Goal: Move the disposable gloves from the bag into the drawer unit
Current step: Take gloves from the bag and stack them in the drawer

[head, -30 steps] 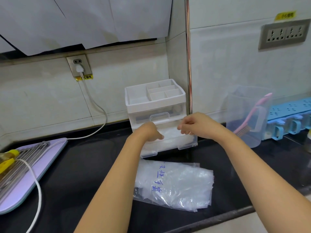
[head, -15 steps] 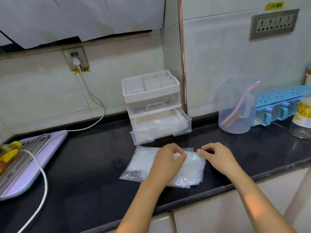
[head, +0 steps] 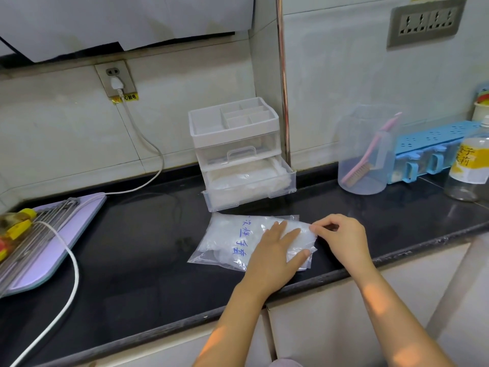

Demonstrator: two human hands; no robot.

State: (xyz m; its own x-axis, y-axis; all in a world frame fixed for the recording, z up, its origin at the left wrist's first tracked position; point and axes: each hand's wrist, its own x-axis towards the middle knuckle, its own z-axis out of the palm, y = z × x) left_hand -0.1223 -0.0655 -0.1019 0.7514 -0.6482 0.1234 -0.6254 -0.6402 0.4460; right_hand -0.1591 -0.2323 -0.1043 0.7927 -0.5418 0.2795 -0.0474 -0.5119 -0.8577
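The hands are now moved from the drawer unit [head: 235, 144] to the bag [head: 239, 242], lower centre on the tabletop [head: 132, 247]. The left hand [head: 274, 254] is pressed flat on it, nothing held; its right edge is pinched in the right hand [head: 341, 238] grip. More gloves [head: 219, 231] are probably to be drawn out.

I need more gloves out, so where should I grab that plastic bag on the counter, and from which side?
Take the bag at its right-hand edge, coming from the right, where the right hand pinches the film. It lies flat, and the thin loose rim there is probably the opening. The left hand, pressed flat on top, should stop it sliding.
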